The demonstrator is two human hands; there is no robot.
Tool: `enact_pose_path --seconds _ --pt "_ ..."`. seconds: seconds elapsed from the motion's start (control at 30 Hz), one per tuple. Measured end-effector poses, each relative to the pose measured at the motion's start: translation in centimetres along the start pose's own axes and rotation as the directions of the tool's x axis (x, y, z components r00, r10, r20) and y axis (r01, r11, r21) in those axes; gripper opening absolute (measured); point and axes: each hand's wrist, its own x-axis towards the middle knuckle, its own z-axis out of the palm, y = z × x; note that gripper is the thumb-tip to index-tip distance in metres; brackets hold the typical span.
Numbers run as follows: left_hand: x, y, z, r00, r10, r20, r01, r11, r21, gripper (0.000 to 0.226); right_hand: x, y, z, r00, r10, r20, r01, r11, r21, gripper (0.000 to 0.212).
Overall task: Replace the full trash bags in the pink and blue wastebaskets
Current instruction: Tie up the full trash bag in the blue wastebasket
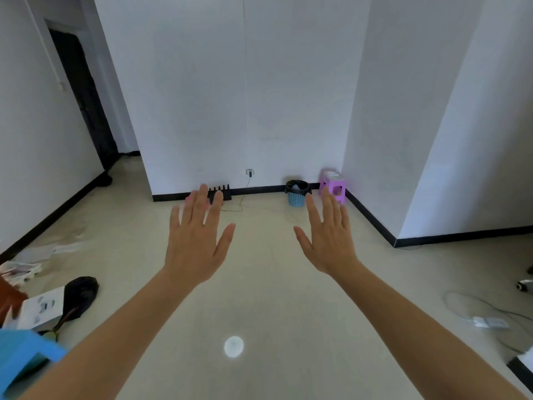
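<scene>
A blue wastebasket [297, 196] lined with a black bag stands on the floor against the far wall, with pale rubbish showing inside. A sliver of something pink [188, 198] peeks out behind my left hand; I cannot tell what it is. My left hand [197, 241] and my right hand [328, 235] are both stretched out in front of me at mid-height, fingers straight and spread, holding nothing. A tied black trash bag [78, 295] lies on the floor at the lower left.
A purple stool [334, 187] stands right of the blue basket. A black rack [223, 192] and a cable lie by the far wall. Papers [43, 310], a blue stool [20, 353] and clutter fill the lower left. White cables [487, 320] lie at right. A dark doorway [83, 93] opens left.
</scene>
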Motion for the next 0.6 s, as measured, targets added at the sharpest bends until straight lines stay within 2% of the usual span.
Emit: enact_pose_path --seconds 0.1,0.2,0.33,0.43,0.6 --pt "5.6 -4.9 6.3 0.998 -0.064 0.005 0.064 0.998 -0.015 0.067 7.8 -1.2 5.9 0.999 -0.043 -0.011 0.043 0.999 -0.009 0.074" --pt "11.7 -8.8 12.1 0.995 -0.098 0.034 0.1 0.992 -0.072 0.069 14.8 -1.6 10.9 1.0 -0.006 0.026 0.007 1.0 -0.024 0.075" --pt "22.7 -12.3 18.6 0.999 -0.039 0.029 0.041 0.993 -0.109 0.069 24.6 0.1 15.0 0.999 0.034 0.005 -0.034 0.998 -0.056 0.075" --pt "30.3 -12.5 24.4 1.0 0.017 0.02 -0.014 0.988 -0.153 0.067 29.9 2.5 17.9 0.995 0.098 -0.01 -0.098 0.994 -0.045 0.075" --pt "40.8 -9.9 36.4 0.996 0.093 0.006 -0.089 0.97 -0.226 0.065 37.9 8.7 25.4 0.992 0.122 0.017 -0.12 0.99 -0.07 0.072"
